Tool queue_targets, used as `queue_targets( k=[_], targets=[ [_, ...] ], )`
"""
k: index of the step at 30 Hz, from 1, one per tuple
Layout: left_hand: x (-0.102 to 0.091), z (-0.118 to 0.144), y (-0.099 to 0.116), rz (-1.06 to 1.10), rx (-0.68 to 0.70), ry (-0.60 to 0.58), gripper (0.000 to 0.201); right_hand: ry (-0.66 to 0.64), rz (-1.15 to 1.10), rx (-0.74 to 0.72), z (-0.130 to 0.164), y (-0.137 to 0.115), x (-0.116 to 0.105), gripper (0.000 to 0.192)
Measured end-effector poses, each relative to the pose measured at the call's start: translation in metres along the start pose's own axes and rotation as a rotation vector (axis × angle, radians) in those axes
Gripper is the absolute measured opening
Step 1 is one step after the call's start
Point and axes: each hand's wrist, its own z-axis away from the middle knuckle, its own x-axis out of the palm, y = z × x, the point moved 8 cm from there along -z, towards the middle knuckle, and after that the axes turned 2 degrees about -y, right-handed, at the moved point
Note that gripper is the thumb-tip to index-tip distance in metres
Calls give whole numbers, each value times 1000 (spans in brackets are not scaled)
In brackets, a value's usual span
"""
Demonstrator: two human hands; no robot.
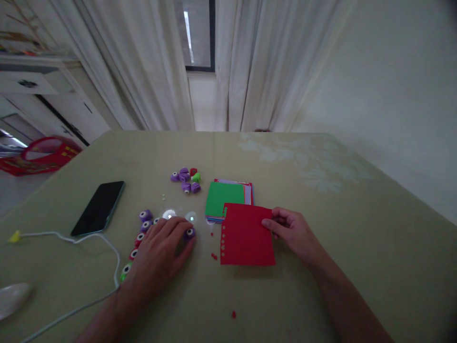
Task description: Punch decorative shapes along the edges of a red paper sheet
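Note:
Between the thumb and fingers of my right hand (pixel 291 231) is the right edge of a square red paper sheet (pixel 248 236). Small punched holes run down the sheet's left edge. My left hand (pixel 164 245) rests on the table with its fingers closed around a small purple craft punch (pixel 189 233). Beside and partly under that hand stands a row of more punches, among them a purple punch (pixel 145 216), a red punch (pixel 140 238) and a green punch (pixel 125 271). Red paper bits (pixel 214 256) lie between the hands.
Behind the red sheet is a stack of coloured paper with a green sheet (pixel 224 197) on top. Farther back sits a cluster of punches (pixel 184 175). A phone (pixel 99 207) and a white cable (pixel 116 267) lie at left. Another red bit (pixel 233 314) is near the front.

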Motion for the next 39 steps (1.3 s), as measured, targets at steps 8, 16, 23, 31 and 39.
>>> queue_targets(
  k=[8,16,23,31,39],
  targets=[
    [-7,-1,-5,-189,-40,55,29,20,-13,-20,2,-6,1,51],
    [-9,-4,-6,-329,-128,80,24,63,-23,-57,1,-6,-2,49],
    [-22,-38,6,-358,-181,-12,37,149,-93,-126,-3,-9,-8,54],
    [-18,-103,-25,-365,-316,-113,39,192,-114,-178,-3,-13,-16,56],
    [-9,-117,-36,-296,-358,-129,29,193,-220,-203,2,-19,-18,48]
  ],
)
